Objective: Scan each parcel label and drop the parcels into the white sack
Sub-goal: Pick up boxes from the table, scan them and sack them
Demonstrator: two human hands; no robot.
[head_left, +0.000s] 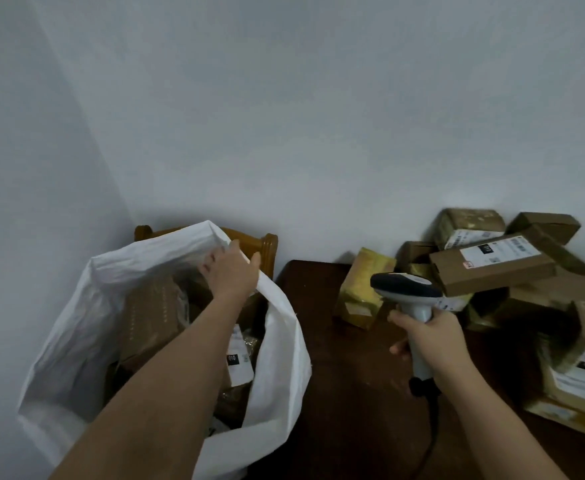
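The white sack (284, 344) stands open at the lower left, with several brown parcels (152, 317) inside; one shows a white label (238, 367). My left hand (230, 270) reaches over the sack's mouth, fingers spread at its far rim, with no parcel in it. My right hand (429, 344) grips a grey and black handheld scanner (407, 289) above the table, its head pointing left. A heap of brown and yellow parcels (492, 268) lies on the table at right, the top flat box showing a white label.
A dark wooden table (346, 393) carries the parcel heap along the wall. A wooden chair back (267, 244) rises behind the sack. The scanner's black cable (429, 441) hangs down toward me. Pale walls meet in a corner at left.
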